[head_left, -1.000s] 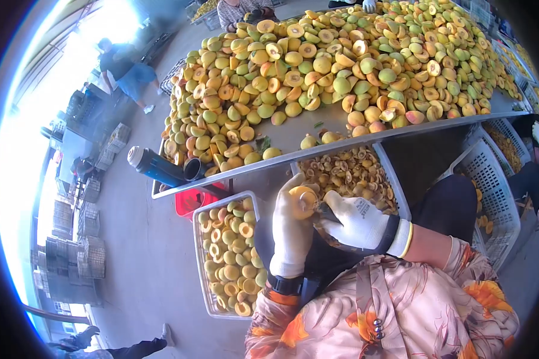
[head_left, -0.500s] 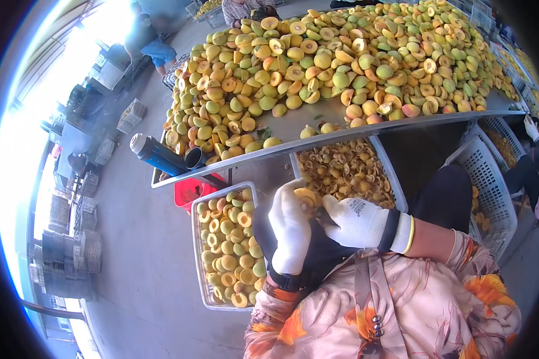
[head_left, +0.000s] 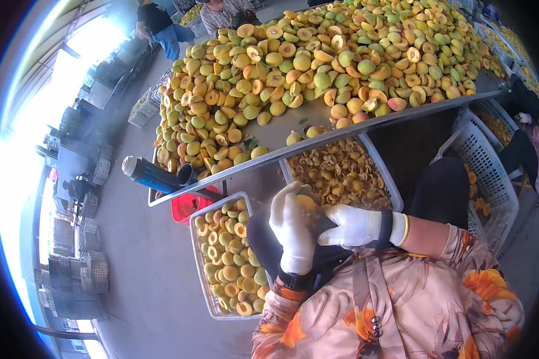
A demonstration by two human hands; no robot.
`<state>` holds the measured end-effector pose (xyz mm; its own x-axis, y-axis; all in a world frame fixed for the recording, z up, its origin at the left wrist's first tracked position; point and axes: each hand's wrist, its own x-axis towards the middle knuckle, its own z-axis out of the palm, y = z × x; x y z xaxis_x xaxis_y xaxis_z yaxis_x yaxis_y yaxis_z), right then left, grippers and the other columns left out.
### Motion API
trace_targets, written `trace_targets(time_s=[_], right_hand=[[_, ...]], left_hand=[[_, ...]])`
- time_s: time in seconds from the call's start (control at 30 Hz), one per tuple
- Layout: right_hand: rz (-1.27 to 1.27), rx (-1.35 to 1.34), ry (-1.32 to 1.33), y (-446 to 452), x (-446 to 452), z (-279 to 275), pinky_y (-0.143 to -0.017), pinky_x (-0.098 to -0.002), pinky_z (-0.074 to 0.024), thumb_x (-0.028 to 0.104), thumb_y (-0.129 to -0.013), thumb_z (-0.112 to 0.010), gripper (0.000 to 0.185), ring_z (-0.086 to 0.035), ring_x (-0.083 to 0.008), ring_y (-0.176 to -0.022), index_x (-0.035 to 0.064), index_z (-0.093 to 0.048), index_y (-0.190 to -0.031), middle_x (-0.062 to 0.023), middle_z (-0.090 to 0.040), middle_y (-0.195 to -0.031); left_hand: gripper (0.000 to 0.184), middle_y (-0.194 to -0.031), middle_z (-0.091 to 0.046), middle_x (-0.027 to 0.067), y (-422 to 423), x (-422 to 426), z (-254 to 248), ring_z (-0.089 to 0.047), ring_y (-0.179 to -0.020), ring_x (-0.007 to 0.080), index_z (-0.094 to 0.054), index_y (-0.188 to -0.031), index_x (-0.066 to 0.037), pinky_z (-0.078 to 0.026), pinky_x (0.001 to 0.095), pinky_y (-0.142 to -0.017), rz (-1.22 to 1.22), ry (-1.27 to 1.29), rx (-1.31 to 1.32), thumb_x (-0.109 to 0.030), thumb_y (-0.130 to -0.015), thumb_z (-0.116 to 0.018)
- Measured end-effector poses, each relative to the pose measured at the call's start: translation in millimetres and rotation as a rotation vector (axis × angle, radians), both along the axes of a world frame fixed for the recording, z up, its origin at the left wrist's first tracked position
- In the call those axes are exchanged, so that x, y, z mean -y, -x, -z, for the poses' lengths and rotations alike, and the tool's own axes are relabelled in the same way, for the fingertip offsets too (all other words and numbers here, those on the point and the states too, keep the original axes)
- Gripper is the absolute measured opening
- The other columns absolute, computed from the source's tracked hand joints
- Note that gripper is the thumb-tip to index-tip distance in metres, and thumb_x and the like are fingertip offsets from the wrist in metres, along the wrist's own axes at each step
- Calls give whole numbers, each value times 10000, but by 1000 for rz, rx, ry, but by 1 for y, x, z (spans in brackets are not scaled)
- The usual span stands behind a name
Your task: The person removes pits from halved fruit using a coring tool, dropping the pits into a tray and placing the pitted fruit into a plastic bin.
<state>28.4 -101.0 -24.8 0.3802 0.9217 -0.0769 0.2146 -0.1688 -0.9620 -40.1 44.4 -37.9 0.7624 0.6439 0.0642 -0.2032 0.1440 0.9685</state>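
My left hand point(head_left: 291, 226), in a white glove, is wrapped round a yellow peach half point(head_left: 307, 204) above my lap. My right hand point(head_left: 354, 225), gloved too, is close against it with thumb and fingers pinched together. Whatever the right fingers hold is hidden and blurred. Just beyond my hands stands a crate point(head_left: 382, 170) filled with small brownish-yellow fruit pieces. To the left of my knee, a white crate point(head_left: 236, 316) holds many cut peach halves, several with the hollow side up.
A metal table point(head_left: 281, 127) bears a large heap of peach halves point(head_left: 335, 63). A blue thermos point(head_left: 147, 172) and a dark cup point(head_left: 187, 174) stand at its left corner, above a red bucket point(head_left: 185, 205). White crates point(head_left: 488, 161) stand at right. Other people are beyond the table.
The view has shifted and turned slightly. My hands stay together at the peach half; the right hand has tilted a little. A person at the back left shows more fully.
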Motion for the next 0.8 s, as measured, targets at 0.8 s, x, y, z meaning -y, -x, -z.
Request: trace_targets(time_s=[0.8], right_hand=[[-180,-174,124,-40,14,-1,-890,-352,-500,208,-862,-706,369,-641,-201,-993,15,-638,-1169,-80,-688,-1043]], left_hand=[[594,-752,-723,90,-31,1,-37,-642,-671,142,-717,-963,72,-502,267,-676,223,-98,-1,-442,-1079,-443]])
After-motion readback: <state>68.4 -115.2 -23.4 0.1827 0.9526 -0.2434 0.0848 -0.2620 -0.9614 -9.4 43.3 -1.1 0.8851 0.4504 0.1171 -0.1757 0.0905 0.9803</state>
